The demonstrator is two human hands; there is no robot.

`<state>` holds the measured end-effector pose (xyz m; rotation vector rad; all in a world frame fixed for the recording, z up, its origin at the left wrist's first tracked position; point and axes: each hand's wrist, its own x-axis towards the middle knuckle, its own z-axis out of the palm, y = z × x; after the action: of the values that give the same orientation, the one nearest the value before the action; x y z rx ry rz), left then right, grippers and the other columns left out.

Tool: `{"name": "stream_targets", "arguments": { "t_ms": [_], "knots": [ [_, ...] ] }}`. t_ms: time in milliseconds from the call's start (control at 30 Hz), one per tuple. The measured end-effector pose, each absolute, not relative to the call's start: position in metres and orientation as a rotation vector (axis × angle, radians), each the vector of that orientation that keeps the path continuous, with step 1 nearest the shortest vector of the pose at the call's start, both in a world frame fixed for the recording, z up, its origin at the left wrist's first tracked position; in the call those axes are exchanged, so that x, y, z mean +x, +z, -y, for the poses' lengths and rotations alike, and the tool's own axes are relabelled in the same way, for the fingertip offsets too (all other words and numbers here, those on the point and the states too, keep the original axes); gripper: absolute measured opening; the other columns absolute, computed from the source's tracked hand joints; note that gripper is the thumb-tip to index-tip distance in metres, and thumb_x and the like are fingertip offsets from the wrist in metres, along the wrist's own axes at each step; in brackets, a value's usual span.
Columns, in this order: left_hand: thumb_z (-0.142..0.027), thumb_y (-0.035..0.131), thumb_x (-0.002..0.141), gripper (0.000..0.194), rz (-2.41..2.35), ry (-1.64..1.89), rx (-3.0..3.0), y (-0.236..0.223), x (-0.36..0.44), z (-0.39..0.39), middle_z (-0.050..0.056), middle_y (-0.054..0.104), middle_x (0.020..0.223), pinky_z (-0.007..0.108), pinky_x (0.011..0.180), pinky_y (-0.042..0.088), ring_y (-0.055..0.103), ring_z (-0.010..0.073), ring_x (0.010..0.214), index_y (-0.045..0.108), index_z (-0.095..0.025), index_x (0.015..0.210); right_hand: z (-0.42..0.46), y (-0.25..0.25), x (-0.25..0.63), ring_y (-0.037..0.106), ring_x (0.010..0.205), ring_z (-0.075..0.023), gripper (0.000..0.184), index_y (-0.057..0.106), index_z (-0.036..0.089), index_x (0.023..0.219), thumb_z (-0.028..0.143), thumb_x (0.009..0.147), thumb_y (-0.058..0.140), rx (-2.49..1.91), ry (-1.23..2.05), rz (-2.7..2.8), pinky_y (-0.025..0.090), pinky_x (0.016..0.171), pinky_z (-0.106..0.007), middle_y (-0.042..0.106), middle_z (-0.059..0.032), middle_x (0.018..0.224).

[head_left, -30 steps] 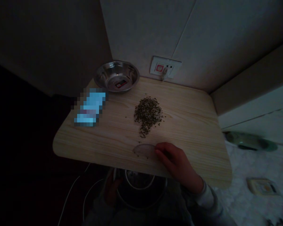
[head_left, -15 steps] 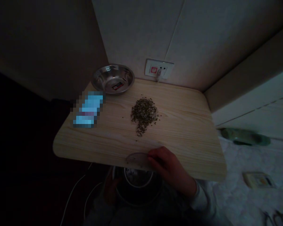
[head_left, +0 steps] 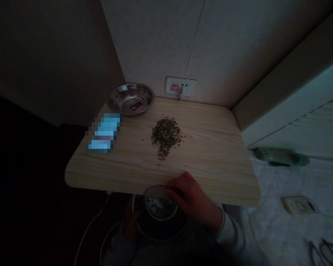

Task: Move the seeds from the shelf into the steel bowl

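My right hand (head_left: pixel 190 199) pinches a thin, clear round disc (head_left: pixel 154 190) at its right side, by the front edge of the wooden table. Below that edge, my left hand (head_left: pixel 131 221) grips the left side of a dark round container (head_left: pixel 161 232). Within the container shows a pale-rimmed circle with small dark bits inside. The disc hangs over the far part of this circle. On the tabletop lies a heap of small dark green-brown grains (head_left: pixel 166 133), trailing toward me. Dim light hides the fingers of my left hand in part.
A shiny metal bowl (head_left: pixel 130 98) stands at the table's back left, with a blurred-out lit phone (head_left: pixel 104 133) before it. A plug sits in the wall socket (head_left: pixel 180 87). To the right, a green bottle (head_left: pixel 281 157) and a small box (head_left: pixel 301 205) rest on a pale quilted surface.
My right hand has drawn the clear disc back toward me, from above the table edge to over the container. My left hand stays on the container. The view has shifted slightly.
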<state>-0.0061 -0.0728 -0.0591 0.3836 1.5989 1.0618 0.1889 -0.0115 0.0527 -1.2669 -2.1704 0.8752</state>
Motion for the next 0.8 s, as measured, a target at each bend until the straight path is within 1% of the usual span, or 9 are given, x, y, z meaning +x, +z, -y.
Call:
{"name": "stream_targets", "arguments": {
  "t_ms": [67, 133, 233, 367, 467, 600, 700, 800],
  "knots": [
    [-0.027, 0.063, 0.046, 0.021, -1.601, 1.061, 0.371, -0.055, -0.006, 0.072, 0.006, 0.065, 0.086, 0.040, 0.090, 0.034, 0.049, 0.0301, 0.103, 0.061, -0.019, 0.065, 0.016, 0.053, 0.195, 0.055, 0.073, -0.0126, 0.013, 0.056, 0.019, 0.085, 0.024, 0.080, 0.046, -1.288, 0.857, 2.108, 0.040, 0.070, -0.029, 0.062, -0.0018, 0.076],
    [-0.025, 0.063, 0.045, 0.015, -1.611, 1.051, 0.367, -0.051, -0.005, 0.072, 0.005, 0.065, 0.085, 0.038, 0.088, 0.036, 0.049, 0.0298, 0.102, 0.060, -0.020, 0.059, 0.020, 0.051, 0.206, 0.055, 0.075, -0.0135, 0.013, 0.056, 0.020, 0.085, 0.026, 0.080, 0.046, -1.374, 0.768, 1.982, 0.042, 0.068, -0.028, 0.061, -0.0025, 0.077],
    [-0.021, 0.061, 0.046, 0.007, -1.622, 1.028, 0.353, -0.047, -0.004, 0.073, 0.006, 0.065, 0.078, 0.037, 0.086, 0.038, 0.051, 0.0288, 0.100, 0.057, -0.020, 0.052, 0.026, 0.045, 0.230, 0.055, 0.077, -0.0156, 0.011, 0.055, 0.020, 0.085, 0.026, 0.079, 0.048, -1.529, 0.463, 1.810, 0.044, 0.068, -0.030, 0.061, -0.0041, 0.080],
    [-0.024, 0.060, 0.049, 0.009, -1.546, 1.007, 0.248, -0.048, -0.005, 0.073, 0.006, 0.065, 0.069, 0.038, 0.079, 0.042, 0.058, 0.0268, 0.087, 0.059, -0.019, 0.057, 0.041, 0.037, 0.255, 0.054, 0.086, -0.0178, 0.015, 0.055, 0.019, 0.091, 0.018, 0.078, 0.048, -1.499, 0.087, 2.024, 0.043, 0.075, -0.036, 0.061, -0.0061, 0.092],
    [-0.024, 0.061, 0.049, 0.009, -1.476, 0.999, 0.243, -0.051, -0.007, 0.074, 0.004, 0.064, 0.063, 0.036, 0.072, 0.044, 0.060, 0.0250, 0.077, 0.059, -0.017, 0.054, 0.053, 0.031, 0.261, 0.054, 0.090, -0.0179, 0.017, 0.056, 0.018, 0.093, 0.016, 0.079, 0.046, -1.432, -0.020, 2.229, 0.042, 0.076, -0.036, 0.061, -0.0064, 0.097],
    [-0.023, 0.060, 0.049, 0.009, -1.398, 1.051, 0.299, -0.049, -0.008, 0.079, 0.003, 0.064, 0.061, 0.034, 0.070, 0.044, 0.060, 0.0224, 0.074, 0.060, -0.017, 0.057, 0.060, 0.030, 0.257, 0.054, 0.092, -0.0198, 0.019, 0.057, 0.018, 0.095, 0.019, 0.080, 0.046, -1.480, -0.112, 2.315, 0.042, 0.078, -0.038, 0.061, -0.0071, 0.100],
    [-0.022, 0.060, 0.049, 0.009, -1.342, 1.097, 0.376, -0.044, -0.008, 0.086, 0.003, 0.064, 0.061, 0.033, 0.069, 0.044, 0.060, 0.0202, 0.070, 0.059, -0.016, 0.056, 0.069, 0.052, 0.242, 0.054, 0.091, -0.0211, 0.022, 0.057, 0.017, 0.097, 0.022, 0.079, 0.046, -1.471, -0.173, 2.304, 0.042, 0.078, -0.041, 0.061, -0.0090, 0.099],
    [-0.022, 0.061, 0.045, 0.010, -1.348, 1.129, 0.492, -0.035, -0.010, 0.094, 0.002, 0.061, 0.052, 0.033, 0.063, 0.045, 0.058, 0.0192, 0.059, 0.059, -0.014, 0.050, 0.104, 0.106, 0.214, 0.053, 0.093, -0.0192, 0.027, 0.054, 0.016, 0.104, 0.022, 0.081, 0.042, -1.236, -0.155, 2.291, 0.041, 0.081, -0.039, 0.060, -0.0102, 0.101]
  ]
}}
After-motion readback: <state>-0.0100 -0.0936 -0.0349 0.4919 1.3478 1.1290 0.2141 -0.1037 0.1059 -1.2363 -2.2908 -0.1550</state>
